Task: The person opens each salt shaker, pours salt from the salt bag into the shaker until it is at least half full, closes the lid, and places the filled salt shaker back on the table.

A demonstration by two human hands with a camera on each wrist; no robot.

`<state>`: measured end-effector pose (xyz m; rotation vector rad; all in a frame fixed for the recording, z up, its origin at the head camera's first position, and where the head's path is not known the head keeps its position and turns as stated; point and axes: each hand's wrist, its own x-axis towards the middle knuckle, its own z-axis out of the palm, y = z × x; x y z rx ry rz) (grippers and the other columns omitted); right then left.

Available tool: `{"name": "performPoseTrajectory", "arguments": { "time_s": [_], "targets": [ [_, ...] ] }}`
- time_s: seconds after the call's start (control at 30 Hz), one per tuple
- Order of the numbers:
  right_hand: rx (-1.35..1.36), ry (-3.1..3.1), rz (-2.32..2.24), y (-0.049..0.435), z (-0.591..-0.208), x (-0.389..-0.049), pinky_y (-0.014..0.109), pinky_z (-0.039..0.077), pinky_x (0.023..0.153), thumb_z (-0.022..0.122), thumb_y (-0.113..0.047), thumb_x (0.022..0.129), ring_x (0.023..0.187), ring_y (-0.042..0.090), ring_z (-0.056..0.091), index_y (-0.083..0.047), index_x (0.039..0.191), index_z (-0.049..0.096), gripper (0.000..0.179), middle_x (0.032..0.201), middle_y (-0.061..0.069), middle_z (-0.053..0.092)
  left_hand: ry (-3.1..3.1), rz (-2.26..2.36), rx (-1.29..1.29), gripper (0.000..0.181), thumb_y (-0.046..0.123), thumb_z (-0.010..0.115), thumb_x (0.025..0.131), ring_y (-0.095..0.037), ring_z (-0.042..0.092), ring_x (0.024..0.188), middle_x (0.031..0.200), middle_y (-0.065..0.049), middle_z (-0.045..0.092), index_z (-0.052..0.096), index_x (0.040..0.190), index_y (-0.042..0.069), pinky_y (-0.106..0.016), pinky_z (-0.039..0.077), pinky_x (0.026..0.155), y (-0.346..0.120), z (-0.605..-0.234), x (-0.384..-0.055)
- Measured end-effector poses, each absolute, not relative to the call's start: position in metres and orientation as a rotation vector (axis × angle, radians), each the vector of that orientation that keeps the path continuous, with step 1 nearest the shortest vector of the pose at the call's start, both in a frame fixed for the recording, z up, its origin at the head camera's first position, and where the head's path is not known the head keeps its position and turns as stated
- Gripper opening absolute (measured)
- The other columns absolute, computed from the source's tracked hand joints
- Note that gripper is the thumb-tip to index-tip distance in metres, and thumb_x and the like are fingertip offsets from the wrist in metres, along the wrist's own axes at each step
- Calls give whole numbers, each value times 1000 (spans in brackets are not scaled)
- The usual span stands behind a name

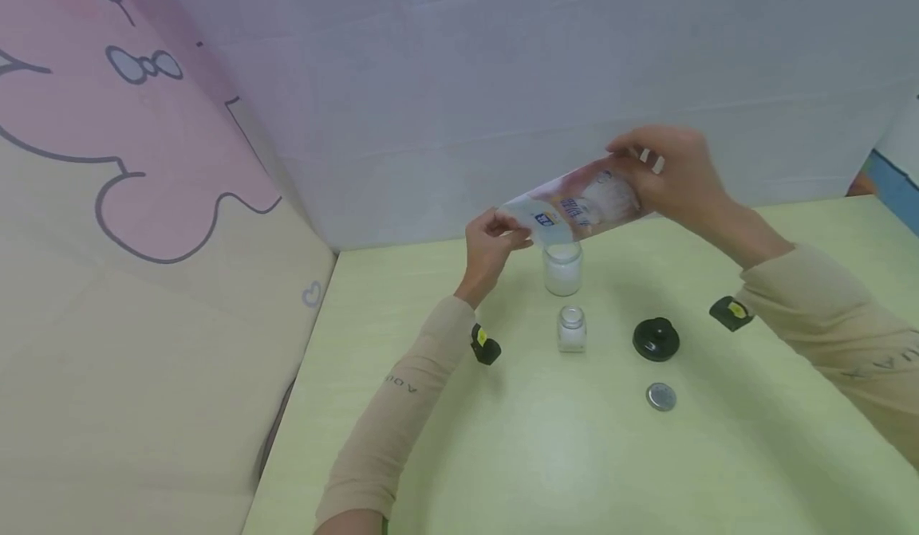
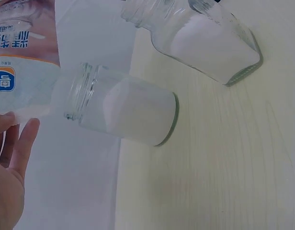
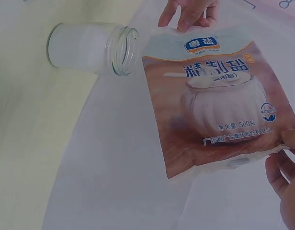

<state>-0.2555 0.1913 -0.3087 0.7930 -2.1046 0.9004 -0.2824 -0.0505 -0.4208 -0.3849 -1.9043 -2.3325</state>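
Note:
A printed bag of salt (image 3: pixel 219 105), marked 500 g, is held tilted above the table between both hands. My left hand (image 1: pixel 491 249) pinches its pale top end, which sits low beside the mouth of a large glass jar (image 1: pixel 563 270). At the bag's raised bottom end, my right hand (image 1: pixel 671 172) grips a corner. White contents show inside the large jar, best seen in the left wrist view. Closer to me stands a small glass jar (image 1: pixel 571 331), uncapped, also with white contents. Whether salt is flowing cannot be seen.
Right of the small jar lie a black knobbed lid (image 1: pixel 656 340) and a silver screw cap (image 1: pixel 661 397). Two black objects with yellow marks, one left (image 1: pixel 485 345) and one right (image 1: pixel 731 312), appear beside the forearms. A white cloth wall (image 1: pixel 402 120) stands behind the table.

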Motion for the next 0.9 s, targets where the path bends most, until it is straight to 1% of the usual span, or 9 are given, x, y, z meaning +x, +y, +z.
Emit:
{"name": "performPoseTrajectory", "arguments": {
  "time_s": [0.13, 0.27, 0.37, 0.5, 0.6, 0.7, 0.77, 0.83, 0.9],
  "targets": [
    [799, -2098, 897, 199, -313, -253, 8, 40, 59, 70, 10, 77, 71, 0, 50, 4, 91, 70, 15, 87, 13, 70, -1930, -2320, -378, 16, -19, 64, 74, -24, 68, 81, 81, -14, 65, 54, 82, -10, -42, 59, 71, -49, -418, -283],
    [776, -2112, 903, 206, -318, -247, 8, 40, 60, 68, 12, 78, 73, -3, 50, 5, 91, 70, 15, 87, 13, 70, -1953, -2294, -382, 18, -19, 64, 74, -22, 67, 80, 81, -12, 65, 56, 79, -4, -40, 59, 69, -47, -416, -286],
    [736, -2132, 903, 213, -324, -242, 8, 41, 60, 68, 12, 79, 76, -6, 50, 4, 92, 70, 15, 88, 13, 70, -2008, -2219, -389, 16, -16, 65, 74, -19, 66, 81, 83, -10, 64, 57, 80, -3, -36, 59, 70, -46, -414, -287],
    [663, -2161, 895, 223, -333, -232, 5, 41, 60, 66, 13, 79, 78, -13, 49, 5, 93, 70, 17, 90, 15, 70, -2082, -2097, -413, 12, -10, 67, 76, -16, 63, 84, 84, -5, 63, 60, 79, -1, -31, 57, 72, -43, -408, -288],
    [593, -2188, 887, 229, -340, -224, 3, 40, 61, 64, 14, 79, 79, -17, 48, 5, 94, 69, 18, 89, 15, 70, -2112, -2043, -480, 8, -7, 67, 79, -16, 62, 87, 85, -3, 65, 61, 78, -2, -29, 54, 76, -42, -400, -288],
    [548, -2186, 897, 234, -345, -216, 1, 40, 61, 63, 13, 80, 77, -19, 49, 5, 93, 69, 17, 88, 15, 69, -2139, -2004, -587, 3, -8, 65, 81, -16, 61, 90, 88, -7, 67, 63, 82, -6, -29, 52, 82, -41, -385, -285],
    [533, -2165, 936, 235, -348, -211, 1, 42, 61, 64, 14, 79, 76, -18, 51, 6, 93, 68, 17, 87, 16, 69, -2164, -1977, -656, 3, -9, 62, 83, -16, 60, 91, 92, -10, 67, 64, 86, -8, -28, 51, 85, -42, -370, -279],
    [502, -2145, 982, 234, -351, -204, 1, 44, 63, 63, 14, 79, 76, -17, 53, 6, 94, 68, 17, 87, 16, 69, -2193, -1951, -708, 6, -8, 61, 85, -15, 60, 89, 95, -12, 67, 64, 90, -9, -27, 52, 82, -44, -356, -273],
    [446, -2135, 1057, 231, -353, -196, 2, 46, 65, 62, 13, 80, 76, -14, 56, 6, 96, 67, 18, 87, 9, 69, -2220, -1929, -728, 8, -7, 61, 85, -14, 59, 87, 97, -11, 67, 65, 92, -9, -27, 53, 76, -45, -342, -267]
  ]
}}
